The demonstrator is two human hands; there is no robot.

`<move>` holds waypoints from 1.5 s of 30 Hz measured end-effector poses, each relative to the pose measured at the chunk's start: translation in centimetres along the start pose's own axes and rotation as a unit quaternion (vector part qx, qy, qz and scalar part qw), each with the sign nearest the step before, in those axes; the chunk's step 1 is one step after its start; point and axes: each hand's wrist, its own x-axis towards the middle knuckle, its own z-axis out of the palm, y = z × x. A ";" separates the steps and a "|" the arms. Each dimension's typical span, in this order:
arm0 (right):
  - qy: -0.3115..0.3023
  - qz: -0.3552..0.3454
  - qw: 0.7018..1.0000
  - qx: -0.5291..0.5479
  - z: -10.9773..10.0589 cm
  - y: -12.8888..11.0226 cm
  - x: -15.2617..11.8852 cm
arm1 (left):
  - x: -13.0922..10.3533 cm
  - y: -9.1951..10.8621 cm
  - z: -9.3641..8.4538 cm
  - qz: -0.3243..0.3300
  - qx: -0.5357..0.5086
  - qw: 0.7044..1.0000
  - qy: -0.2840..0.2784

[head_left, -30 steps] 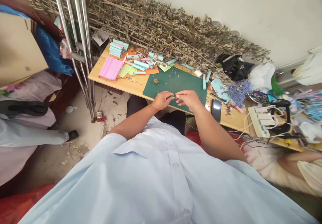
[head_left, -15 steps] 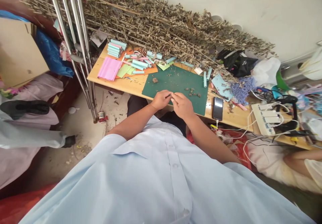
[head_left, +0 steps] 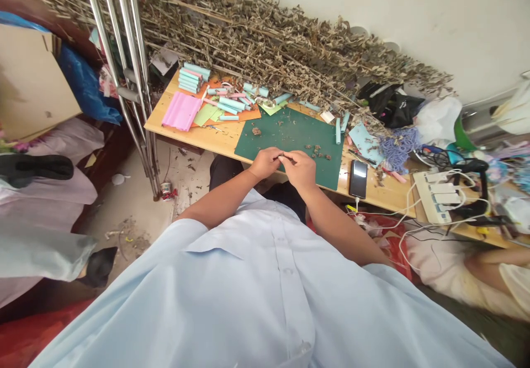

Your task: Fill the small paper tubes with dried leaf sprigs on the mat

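My left hand (head_left: 266,163) and my right hand (head_left: 298,168) meet over the near edge of a green cutting mat (head_left: 290,128). The fingers of both are closed in a pinch, tips together. Whatever lies between them is too small and too covered to make out. Beyond my left hand, a brown crumbly clump (head_left: 256,131) rests on the mat. Several smaller brown clumps (head_left: 318,152) lie on it just past my right hand, among scattered dry bits.
Dried leafy stalks (head_left: 265,42) heap along the wall behind the table. Pale blue paper rolls (head_left: 232,103) and a pink paper sheet (head_left: 181,111) lie left; a phone (head_left: 358,179) and power strip (head_left: 433,197) right. Metal crutches (head_left: 138,81) lean at left. Another person's foot (head_left: 99,266) shows lower left.
My right hand has shifted slightly left, its fingers curling in closer against my left fingertips. At the lower left, the other person's leg and foot have moved.
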 end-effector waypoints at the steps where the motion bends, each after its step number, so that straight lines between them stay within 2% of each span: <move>1: 0.008 0.009 1.000 -0.006 0.1 -0.2 0.1 | 0.0 -0.1 0.0 -0.006 0.000 1.000 -0.001; 5: 0.035 0.064 0.997 0.016 0.6 -0.8 0.4 | 0.2 -0.2 0.1 -0.027 0.001 1.000 -0.008; 8: 0.035 0.146 0.981 0.120 0.9 -0.6 0.8 | 0.1 -0.3 0.1 -0.028 0.005 1.000 -0.003; 12: -0.013 0.300 0.912 0.278 0.7 0.0 1.6 | 0.1 -0.2 0.1 -0.024 0.003 1.000 -0.001; 15: -0.053 0.349 0.878 0.324 0.5 0.5 2.1 | 0.0 -0.1 0.1 -0.028 0.000 1.000 0.000; 17: -0.055 0.350 0.875 0.331 0.5 0.8 2.3 | 0.0 -0.1 0.1 -0.029 -0.001 1.000 -0.004; 22: -0.058 0.324 0.896 0.297 0.8 1.0 2.5 | 0.1 0.2 -0.1 -0.037 -0.001 0.999 -0.006; 26: -0.067 0.307 0.899 0.304 0.2 1.0 2.1 | 0.2 0.6 -0.2 -0.053 -0.011 0.999 -0.003; 34: 0.002 0.306 0.883 0.356 -0.9 2.0 0.9 | 0.1 0.4 -0.3 -0.052 -0.021 0.998 -0.009; 39: 0.015 0.270 0.907 0.322 -0.2 1.8 -0.2 | 0.1 0.1 -0.3 -0.036 -0.022 0.999 -0.029; 45: -0.002 0.215 0.936 0.280 0.7 1.7 -0.9 | 0.2 0.6 -0.4 -0.025 0.003 0.999 -0.035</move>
